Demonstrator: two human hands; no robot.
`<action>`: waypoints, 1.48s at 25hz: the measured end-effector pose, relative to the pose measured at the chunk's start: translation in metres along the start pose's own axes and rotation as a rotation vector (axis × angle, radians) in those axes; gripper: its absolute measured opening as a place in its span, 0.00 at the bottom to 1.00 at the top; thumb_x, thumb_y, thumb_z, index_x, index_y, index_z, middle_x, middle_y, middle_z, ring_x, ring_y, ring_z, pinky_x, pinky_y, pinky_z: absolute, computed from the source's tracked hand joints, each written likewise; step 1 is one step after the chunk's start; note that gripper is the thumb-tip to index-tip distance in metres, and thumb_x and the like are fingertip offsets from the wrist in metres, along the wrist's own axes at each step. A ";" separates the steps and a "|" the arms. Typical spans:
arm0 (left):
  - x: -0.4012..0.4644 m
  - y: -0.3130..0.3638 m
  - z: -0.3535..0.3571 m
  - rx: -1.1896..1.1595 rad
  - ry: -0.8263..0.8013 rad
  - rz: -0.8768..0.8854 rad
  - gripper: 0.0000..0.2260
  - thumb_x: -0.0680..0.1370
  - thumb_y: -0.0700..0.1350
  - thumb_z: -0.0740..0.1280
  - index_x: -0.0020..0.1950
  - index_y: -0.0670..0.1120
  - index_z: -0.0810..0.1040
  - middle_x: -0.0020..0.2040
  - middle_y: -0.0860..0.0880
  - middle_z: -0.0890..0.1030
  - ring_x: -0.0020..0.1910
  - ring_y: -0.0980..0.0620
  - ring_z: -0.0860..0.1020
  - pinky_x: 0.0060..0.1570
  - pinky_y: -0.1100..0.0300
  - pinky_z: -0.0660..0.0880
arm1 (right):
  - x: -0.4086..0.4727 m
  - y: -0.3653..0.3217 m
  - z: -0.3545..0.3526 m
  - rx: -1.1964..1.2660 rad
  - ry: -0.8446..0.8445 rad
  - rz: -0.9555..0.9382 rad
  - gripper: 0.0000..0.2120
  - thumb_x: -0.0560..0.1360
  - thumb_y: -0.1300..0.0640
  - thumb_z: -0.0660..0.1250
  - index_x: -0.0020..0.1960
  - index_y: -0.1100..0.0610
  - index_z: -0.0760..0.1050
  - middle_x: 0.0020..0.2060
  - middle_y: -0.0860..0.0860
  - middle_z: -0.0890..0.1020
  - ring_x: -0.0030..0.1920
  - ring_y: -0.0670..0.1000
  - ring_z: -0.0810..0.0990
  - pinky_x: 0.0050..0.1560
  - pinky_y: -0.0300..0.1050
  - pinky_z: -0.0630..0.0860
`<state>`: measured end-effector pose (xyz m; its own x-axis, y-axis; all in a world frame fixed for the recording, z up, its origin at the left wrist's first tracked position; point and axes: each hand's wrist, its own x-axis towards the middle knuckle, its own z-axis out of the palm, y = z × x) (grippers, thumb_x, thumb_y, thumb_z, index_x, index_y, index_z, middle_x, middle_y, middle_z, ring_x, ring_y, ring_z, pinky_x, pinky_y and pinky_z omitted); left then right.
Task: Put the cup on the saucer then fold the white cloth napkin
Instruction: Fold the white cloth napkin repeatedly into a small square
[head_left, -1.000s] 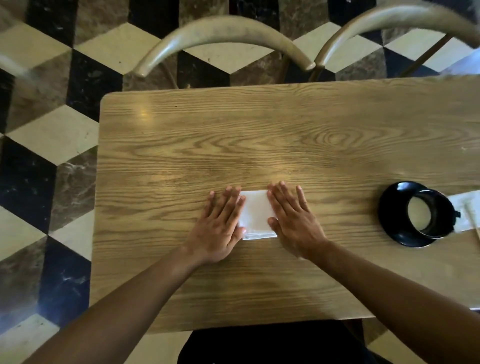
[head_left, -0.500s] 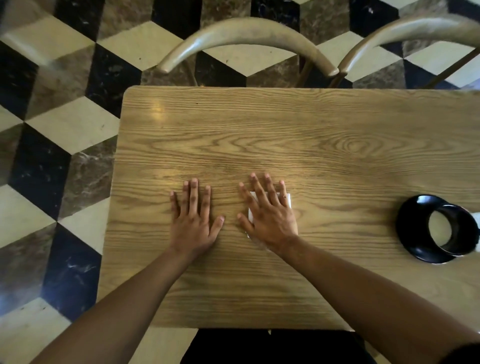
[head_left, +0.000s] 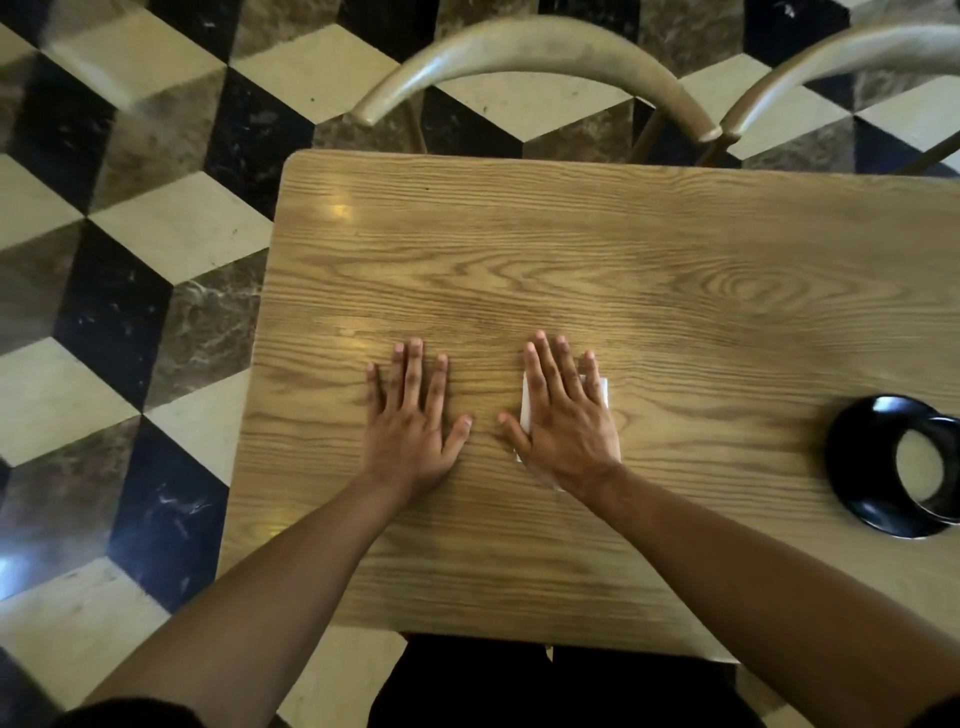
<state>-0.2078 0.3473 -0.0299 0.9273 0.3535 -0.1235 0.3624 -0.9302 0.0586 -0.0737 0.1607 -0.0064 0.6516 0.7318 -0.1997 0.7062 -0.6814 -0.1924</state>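
The white cloth napkin (head_left: 525, 410) lies folded small on the wooden table (head_left: 571, 249), almost wholly hidden under my right hand (head_left: 566, 421), which presses flat on it with fingers spread. My left hand (head_left: 413, 415) rests flat on bare wood to the left of the napkin, apart from it and holding nothing. At the right edge of the view a black cup (head_left: 930, 467) stands on a black saucer (head_left: 857, 457), partly cut off by the frame.
Two curved wooden chair backs (head_left: 535, 47) stand beyond the table's far edge. A black, cream and brown tiled floor (head_left: 130, 260) lies to the left. The table's left edge is close to my left hand.
My left hand has slid left off the napkin onto bare wood. My right hand has moved over the napkin and now covers it. The view has shifted left.
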 end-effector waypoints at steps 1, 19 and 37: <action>-0.001 0.000 -0.002 0.004 -0.022 -0.005 0.39 0.80 0.67 0.54 0.85 0.46 0.52 0.85 0.37 0.48 0.84 0.37 0.45 0.80 0.32 0.46 | 0.000 -0.001 0.000 0.001 -0.012 -0.003 0.42 0.80 0.31 0.47 0.83 0.59 0.44 0.83 0.55 0.46 0.83 0.55 0.41 0.81 0.62 0.44; 0.046 0.122 -0.086 -0.784 -0.295 -0.523 0.12 0.77 0.46 0.68 0.57 0.43 0.78 0.54 0.45 0.84 0.56 0.41 0.81 0.55 0.52 0.76 | -0.070 -0.007 -0.035 0.688 0.110 0.844 0.17 0.77 0.52 0.64 0.63 0.57 0.74 0.57 0.58 0.77 0.57 0.63 0.76 0.55 0.52 0.71; -0.004 0.146 -0.098 -1.610 -0.692 -0.693 0.18 0.76 0.32 0.70 0.64 0.43 0.75 0.57 0.40 0.84 0.57 0.38 0.82 0.62 0.37 0.78 | -0.126 0.040 -0.051 1.595 0.239 0.990 0.08 0.75 0.64 0.72 0.52 0.55 0.84 0.44 0.53 0.89 0.48 0.56 0.87 0.52 0.56 0.84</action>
<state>-0.1497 0.2202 0.0767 0.5495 0.0965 -0.8299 0.7174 0.4546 0.5279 -0.1142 0.0421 0.0597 0.7255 0.0120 -0.6881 -0.6857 -0.0733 -0.7242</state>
